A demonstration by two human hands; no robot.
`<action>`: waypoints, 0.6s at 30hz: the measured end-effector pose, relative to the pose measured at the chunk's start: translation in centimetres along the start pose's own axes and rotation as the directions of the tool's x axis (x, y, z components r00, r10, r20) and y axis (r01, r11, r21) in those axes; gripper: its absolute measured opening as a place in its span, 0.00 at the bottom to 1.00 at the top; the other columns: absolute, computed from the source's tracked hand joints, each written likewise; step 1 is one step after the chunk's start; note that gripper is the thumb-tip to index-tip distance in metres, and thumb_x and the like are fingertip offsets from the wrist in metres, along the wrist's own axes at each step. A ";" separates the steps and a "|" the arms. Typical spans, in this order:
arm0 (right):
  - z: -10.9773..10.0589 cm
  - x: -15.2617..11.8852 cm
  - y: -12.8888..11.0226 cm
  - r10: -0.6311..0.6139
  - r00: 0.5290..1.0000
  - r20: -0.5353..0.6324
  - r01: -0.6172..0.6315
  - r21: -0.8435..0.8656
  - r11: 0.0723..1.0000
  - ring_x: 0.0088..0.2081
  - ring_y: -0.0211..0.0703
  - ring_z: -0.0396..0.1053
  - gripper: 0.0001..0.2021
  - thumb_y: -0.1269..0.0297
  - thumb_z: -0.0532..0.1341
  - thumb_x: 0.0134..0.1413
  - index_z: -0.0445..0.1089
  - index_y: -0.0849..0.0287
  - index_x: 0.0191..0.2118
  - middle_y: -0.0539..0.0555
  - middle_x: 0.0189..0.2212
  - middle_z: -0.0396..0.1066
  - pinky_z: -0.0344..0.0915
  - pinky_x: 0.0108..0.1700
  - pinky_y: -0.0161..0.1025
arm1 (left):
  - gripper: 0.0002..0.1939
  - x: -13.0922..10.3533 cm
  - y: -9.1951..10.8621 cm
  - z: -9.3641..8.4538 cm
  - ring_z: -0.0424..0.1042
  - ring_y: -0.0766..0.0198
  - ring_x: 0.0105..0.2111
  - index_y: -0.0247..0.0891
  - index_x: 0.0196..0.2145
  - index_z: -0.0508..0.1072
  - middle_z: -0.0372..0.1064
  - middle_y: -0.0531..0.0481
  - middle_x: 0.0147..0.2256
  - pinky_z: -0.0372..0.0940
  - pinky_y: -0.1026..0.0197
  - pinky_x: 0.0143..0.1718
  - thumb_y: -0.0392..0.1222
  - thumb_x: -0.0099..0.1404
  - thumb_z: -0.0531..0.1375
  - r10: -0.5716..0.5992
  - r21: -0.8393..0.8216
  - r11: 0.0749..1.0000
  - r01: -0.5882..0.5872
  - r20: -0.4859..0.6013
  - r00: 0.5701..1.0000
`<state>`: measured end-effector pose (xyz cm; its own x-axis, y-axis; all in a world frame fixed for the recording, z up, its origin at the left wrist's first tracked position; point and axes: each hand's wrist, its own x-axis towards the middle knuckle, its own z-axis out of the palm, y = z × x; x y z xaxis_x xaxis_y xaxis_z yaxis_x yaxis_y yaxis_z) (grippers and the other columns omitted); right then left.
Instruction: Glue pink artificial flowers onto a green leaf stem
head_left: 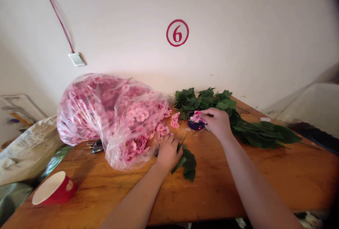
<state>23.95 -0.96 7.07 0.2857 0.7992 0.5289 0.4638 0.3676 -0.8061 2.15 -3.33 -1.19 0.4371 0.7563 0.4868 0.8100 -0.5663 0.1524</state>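
My right hand [218,122] pinches a pink artificial flower [196,116] right above a small dark blue round pot [196,126] with a red light on its front. My left hand [168,152] is closed round the stem of a green leaf sprig [187,163], whose leaves stick out to the right below the hand. Its fingertips lie beside loose pink blossoms [162,130] at the mouth of a clear plastic bag [116,151] full of pink flowers. One more pink blossom [175,120] rests between the bag and the pot.
Green leaf sprigs [206,98] are heaped behind the pot, and larger leaves [262,133] spread to the right. A red paper cup [62,190] lies tilted at the left of the wooden table [212,193]. Dark-handled scissors [96,147] are partly under the bag.
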 end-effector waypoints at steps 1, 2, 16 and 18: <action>-0.3 0.9 0.0 0.012 0.998 0.057 -0.010 -0.035 0.999 0.32 0.45 0.74 0.10 0.58 0.64 0.48 0.80 0.58 0.31 0.55 0.29 0.78 0.67 0.34 0.37 | 0.08 0.0 0.0 0.0 0.64 0.52 0.45 0.36 0.37 0.73 0.68 0.43 0.40 0.57 0.49 0.49 0.42 0.63 0.57 0.018 0.009 1.000 -0.018 -0.001 1.000; -0.5 1.9 0.0 0.021 0.994 0.103 -0.014 -0.073 0.997 0.31 0.45 0.74 0.09 0.59 0.64 0.49 0.80 0.58 0.30 0.54 0.28 0.78 0.67 0.32 0.36 | 0.08 0.0 0.1 -0.1 0.63 0.53 0.45 0.37 0.37 0.73 0.68 0.44 0.39 0.57 0.49 0.49 0.41 0.64 0.57 0.039 0.014 0.999 -0.039 0.000 0.999; 1.5 8.1 4.2 0.082 0.923 0.377 0.055 -0.339 0.939 0.23 0.40 0.72 0.07 0.67 0.64 0.46 0.78 0.58 0.22 0.53 0.20 0.76 0.63 0.25 0.32 | 0.06 0.2 0.0 -1.0 0.64 0.56 0.43 0.39 0.35 0.72 0.70 0.47 0.36 0.52 0.47 0.51 0.35 0.65 0.54 0.099 -0.118 0.989 -0.087 0.099 0.990; 1.7 8.1 4.3 0.088 0.926 0.366 0.053 -0.359 0.932 0.23 0.40 0.72 0.07 0.67 0.64 0.46 0.78 0.58 0.22 0.53 0.20 0.76 0.63 0.25 0.32 | 0.07 0.2 0.2 -0.9 0.64 0.56 0.42 0.39 0.34 0.71 0.71 0.47 0.35 0.51 0.46 0.52 0.34 0.65 0.54 0.096 -0.128 0.988 -0.082 0.104 0.990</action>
<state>26.80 7.89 7.42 -0.0017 0.9469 0.3216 0.7486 0.2144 -0.6274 1.98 -3.60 -0.28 0.5507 0.7285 0.4073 0.7145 -0.6638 0.2211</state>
